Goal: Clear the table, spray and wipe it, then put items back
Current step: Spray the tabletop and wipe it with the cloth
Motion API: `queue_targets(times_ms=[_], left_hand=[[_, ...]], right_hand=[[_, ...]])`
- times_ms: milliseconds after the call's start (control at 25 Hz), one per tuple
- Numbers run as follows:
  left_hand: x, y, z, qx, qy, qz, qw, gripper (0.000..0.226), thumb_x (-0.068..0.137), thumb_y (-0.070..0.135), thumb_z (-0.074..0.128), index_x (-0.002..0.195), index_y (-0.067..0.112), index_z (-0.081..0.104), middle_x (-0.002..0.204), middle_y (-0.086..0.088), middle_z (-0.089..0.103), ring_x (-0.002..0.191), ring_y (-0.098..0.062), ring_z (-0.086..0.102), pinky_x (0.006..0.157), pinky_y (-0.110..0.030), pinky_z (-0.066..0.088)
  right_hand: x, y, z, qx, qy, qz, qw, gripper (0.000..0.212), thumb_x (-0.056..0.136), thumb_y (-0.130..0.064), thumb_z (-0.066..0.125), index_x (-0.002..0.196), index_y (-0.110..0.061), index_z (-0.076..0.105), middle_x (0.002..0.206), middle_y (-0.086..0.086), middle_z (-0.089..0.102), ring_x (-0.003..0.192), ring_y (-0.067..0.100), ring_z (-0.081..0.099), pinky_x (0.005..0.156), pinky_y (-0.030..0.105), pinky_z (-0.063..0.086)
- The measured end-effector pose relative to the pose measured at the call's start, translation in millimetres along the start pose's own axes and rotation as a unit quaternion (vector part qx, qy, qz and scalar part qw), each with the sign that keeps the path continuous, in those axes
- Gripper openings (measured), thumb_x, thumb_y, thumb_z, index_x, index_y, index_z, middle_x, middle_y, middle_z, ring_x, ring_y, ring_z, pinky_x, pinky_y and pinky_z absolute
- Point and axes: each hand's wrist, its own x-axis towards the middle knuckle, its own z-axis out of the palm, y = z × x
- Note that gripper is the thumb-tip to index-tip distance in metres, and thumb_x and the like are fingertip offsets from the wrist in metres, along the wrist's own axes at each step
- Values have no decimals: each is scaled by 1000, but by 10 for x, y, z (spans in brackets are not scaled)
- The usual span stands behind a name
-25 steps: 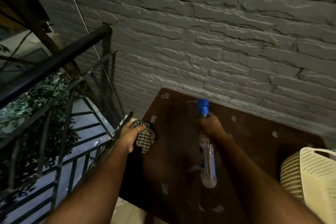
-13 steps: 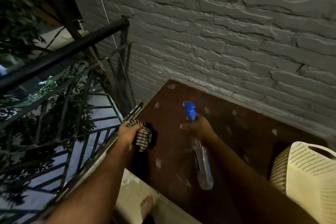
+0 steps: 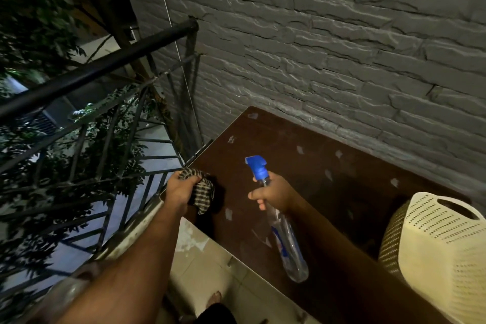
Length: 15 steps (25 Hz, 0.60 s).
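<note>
Grey rough-cut brick wall fills the upper part of the view, and a dark brown table is pushed against its foot. Pale flecks and smears are scattered over the tabletop, and its surface gives a dull shine in the low light.

Above the table, the right hand grips a spray bottle around its neck, fingers curled round it. The bottle is clear plastic with a blue trigger head and a blue-and-red label; it hangs tilted, nozzle pointing up and to the left, base angled down toward the near edge of the table. How much liquid it holds cannot be told.

At the table's left edge the left hand clutches a bunched checked cloth, dark and light squares, with a loose corner hanging below the fist. The cloth sits just at the table's rim; whether it touches the wood is unclear.

On the right, a cream perforated basket with a cut-out handle stands at the table's near right corner, just beside the right forearm, and covers that part of the top.

To the left a black metal railing runs up to the wall, with thin bars below it and leafy branches beyond. A thin wire slants down the wall beside the rail's end. Pale floor tiles show beneath the table's near edge, and a bare foot appears at the bottom.
</note>
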Motion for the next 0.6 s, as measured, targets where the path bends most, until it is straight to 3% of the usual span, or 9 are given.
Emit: queue_targets(times_ms=[160, 400, 600], left_hand=[[22, -75, -254, 9, 28, -15, 999, 33, 80, 12, 74, 109, 6, 59, 98, -17, 66, 88, -34, 64, 80, -46, 55], [33, -189, -619, 23, 35, -14, 999, 24, 81, 13, 73, 98, 8, 57, 88, -21, 65, 73, -34, 63, 53, -34, 48], [44, -318, -927, 44, 25, -9, 999, 22, 82, 12, 72, 99, 5, 60, 88, -20, 66, 77, -33, 64, 62, -42, 55]], right_hand=[[9, 7, 175, -15, -3, -7, 1000, 33, 75, 7, 68, 99, -5, 50, 63, 8, 51, 44, 13, 51, 48, 26, 47], [3, -27, 560, -9, -46, -11, 999, 36, 75, 8, 69, 105, -5, 53, 61, 6, 53, 41, 11, 54, 47, 24, 48], [-132, 71, 877, 1, -62, -1, 998, 38, 70, 4, 72, 101, -6, 54, 69, 9, 57, 54, 18, 55, 54, 30, 49]])
